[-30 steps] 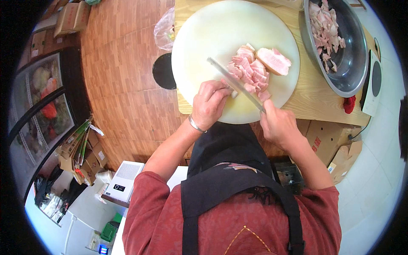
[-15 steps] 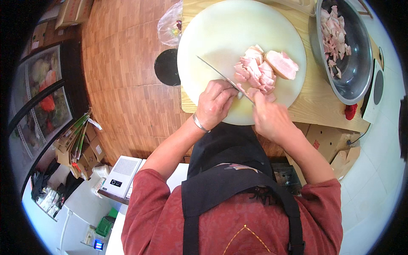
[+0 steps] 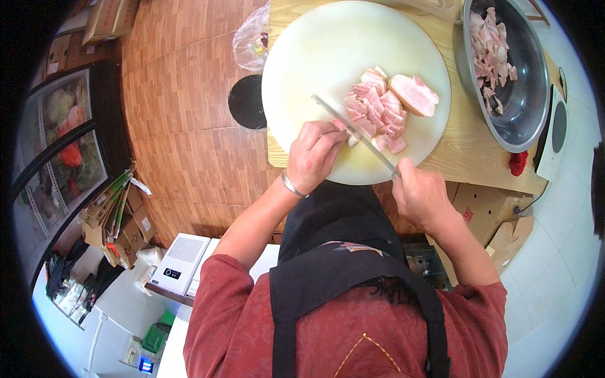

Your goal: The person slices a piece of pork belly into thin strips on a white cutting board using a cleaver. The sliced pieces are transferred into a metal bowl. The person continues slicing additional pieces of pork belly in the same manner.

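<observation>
My right hand (image 3: 423, 194) is wrapped round the handle of a kitchen knife (image 3: 362, 135). Its blade slants up and left above the near part of a round white cutting board (image 3: 315, 53). Fingertips bent, my left hand (image 3: 313, 154) presses a small piece of pork (image 3: 342, 126) against the board, close beside the blade. The fingers partly hide this piece. Just beyond the knife lies a pile of pale pink pork slices (image 3: 377, 107). A thicker uncut chunk of pork (image 3: 414, 96) rests to the right of the pile, touching or nearly touching it.
At the right, a large metal bowl (image 3: 534, 129) holds more pork pieces (image 3: 490, 50). The wooden table (image 3: 469, 142) ends close to my body. A clear plastic bag (image 3: 250, 44) and a round black stool top (image 3: 247, 102) are left of the table.
The knife has lifted and its blade has tilted, with my right hand drawn right and toward me. My left hand stays nearly in place on the piece of pork.
</observation>
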`<state>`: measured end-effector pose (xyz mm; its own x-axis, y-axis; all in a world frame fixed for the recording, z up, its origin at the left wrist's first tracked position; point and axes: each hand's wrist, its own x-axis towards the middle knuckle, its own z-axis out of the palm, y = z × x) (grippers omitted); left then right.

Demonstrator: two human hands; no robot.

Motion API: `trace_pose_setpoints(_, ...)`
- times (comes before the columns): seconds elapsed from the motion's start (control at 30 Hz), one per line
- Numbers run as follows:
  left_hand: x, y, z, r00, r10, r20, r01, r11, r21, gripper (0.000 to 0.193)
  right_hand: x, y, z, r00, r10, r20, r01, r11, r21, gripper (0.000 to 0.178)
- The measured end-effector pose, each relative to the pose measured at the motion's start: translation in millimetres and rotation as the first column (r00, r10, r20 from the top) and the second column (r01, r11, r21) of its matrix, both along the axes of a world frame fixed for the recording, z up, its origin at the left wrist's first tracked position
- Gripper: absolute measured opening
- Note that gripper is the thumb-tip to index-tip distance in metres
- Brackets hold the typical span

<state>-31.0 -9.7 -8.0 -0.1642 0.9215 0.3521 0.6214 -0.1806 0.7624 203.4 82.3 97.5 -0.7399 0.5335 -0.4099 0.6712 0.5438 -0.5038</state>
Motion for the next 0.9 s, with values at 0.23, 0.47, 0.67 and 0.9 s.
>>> trace_pose_setpoints(0.23,0,4,5,0.999,-0.010,-0.033,0.010,1.000,-0.007,0.028,2,-6,11,0.999,0.026,0.033,-0.024,0.999,-0.037,0.017)
trace_pose_setpoints(0.47,5,2,-1,0.999,0.032,-0.036,-0.032,0.999,0.001,0.029,-30,4,-19,0.999,0.036,0.034,-0.035,0.998,-0.046,0.022)
trace_pose_setpoints(0.67,7,1,-1,0.998,0.052,-0.024,-0.052,0.999,0.013,0.030,-17,-3,-6,0.987,0.029,0.158,-0.017,0.997,-0.074,0.019)
trace_pose_setpoints(0.9,6,1,-4,0.998,0.035,-0.051,-0.034,0.999,0.021,0.031,-51,12,-45,0.985,-0.059,-0.159,0.053,0.998,-0.041,0.019)
